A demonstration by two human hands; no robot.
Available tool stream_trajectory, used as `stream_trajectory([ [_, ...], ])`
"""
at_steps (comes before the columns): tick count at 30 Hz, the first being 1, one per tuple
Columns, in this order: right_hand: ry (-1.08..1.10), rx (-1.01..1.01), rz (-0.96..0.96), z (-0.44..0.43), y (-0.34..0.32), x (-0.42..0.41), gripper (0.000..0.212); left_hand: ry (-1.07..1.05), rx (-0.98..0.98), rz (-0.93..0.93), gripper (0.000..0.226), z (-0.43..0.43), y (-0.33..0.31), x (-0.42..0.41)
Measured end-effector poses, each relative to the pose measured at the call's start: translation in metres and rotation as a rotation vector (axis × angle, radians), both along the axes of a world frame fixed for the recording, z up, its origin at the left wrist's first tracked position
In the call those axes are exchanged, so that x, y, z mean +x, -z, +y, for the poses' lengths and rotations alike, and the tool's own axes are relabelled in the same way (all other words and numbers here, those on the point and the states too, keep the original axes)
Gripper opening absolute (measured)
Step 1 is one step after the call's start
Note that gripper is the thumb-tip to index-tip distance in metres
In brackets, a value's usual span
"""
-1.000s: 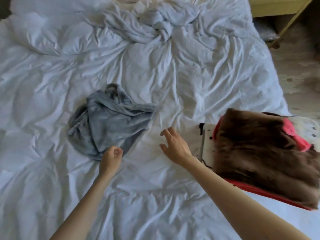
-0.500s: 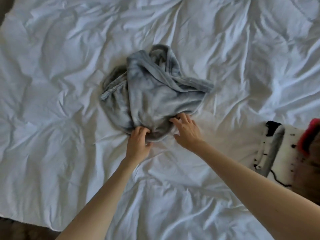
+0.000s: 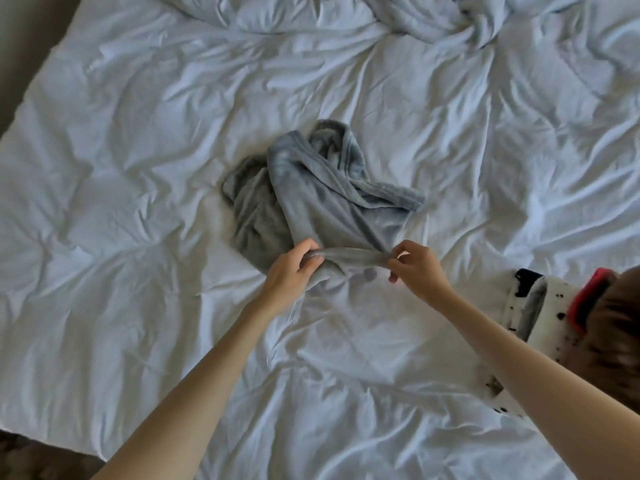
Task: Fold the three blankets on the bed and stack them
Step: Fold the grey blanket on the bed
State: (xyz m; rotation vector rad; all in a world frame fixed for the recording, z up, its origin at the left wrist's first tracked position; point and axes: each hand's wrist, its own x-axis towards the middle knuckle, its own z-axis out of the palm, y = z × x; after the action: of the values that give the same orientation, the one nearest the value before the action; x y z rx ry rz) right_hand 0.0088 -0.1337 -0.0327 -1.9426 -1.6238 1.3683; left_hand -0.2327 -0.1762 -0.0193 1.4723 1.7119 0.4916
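our left hand [image 3: 289,268] curls round the near hem of the grey blanket [image 3: 311,188], and our right hand [image 3: 417,268] pinches the same hem a little way to the right, so the two hands are apart with a short run of edge pulled fairly straight between them. that held edge runs left to right across our front, and everything else of the blanket lies beyond it, bunched in a crumpled heap on the middle of the bed [image 3: 138,168], with one twisted corner trailing off to the far right. both hands sit about equally close to the heap, so we judge neither has the advantage. the coming move looks like a lift and a spread, drawing the hem toward us and the hands wider apart along that same line. to the right, just beside our right forearm, the spotted blanket [image 3: 540,306] lies with the brown furry blanket [image 3: 616,323] on top of it.
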Motion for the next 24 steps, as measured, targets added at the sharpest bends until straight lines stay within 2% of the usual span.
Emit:
stream_trajectory([
  [2, 0.053, 0.034, 0.04, 0.008, -0.028, 0.017, 0.012, 0.03, 0.085, -0.086, 0.01, 0.021, -0.034, 0.02],
  [5, 0.073, 0.082, 0.172, 0.016, -0.077, 0.031, 0.033, 0.055, 0.202, -0.182, 0.01, 0.05, -0.093, 0.053],
  [11, -0.228, 0.19, 0.338, 0.015, -0.183, 0.033, 0.05, 0.062, 0.302, -0.289, 0.016, 0.079, -0.207, 0.109],
  [15, -0.064, 0.328, 0.39, 0.014, -0.237, 0.04, 0.022, 0.008, 0.374, -0.364, 0.014, 0.084, -0.267, 0.129],
  [18, 0.029, 0.329, 0.372, 0.016, -0.267, 0.053, 0.022, 0.027, 0.326, -0.492, 0.005, 0.084, -0.299, 0.133],
  [21, 0.162, 0.293, 0.468, 0.016, -0.3, 0.067, 0.02, 0.055, 0.223, -0.616, 0.021, 0.074, -0.316, 0.138],
  [24, 0.276, 0.315, 0.561, 0.02, -0.331, 0.079, 0.021, 0.107, 0.126, -0.541, 0.036, 0.057, -0.32, 0.143],
])
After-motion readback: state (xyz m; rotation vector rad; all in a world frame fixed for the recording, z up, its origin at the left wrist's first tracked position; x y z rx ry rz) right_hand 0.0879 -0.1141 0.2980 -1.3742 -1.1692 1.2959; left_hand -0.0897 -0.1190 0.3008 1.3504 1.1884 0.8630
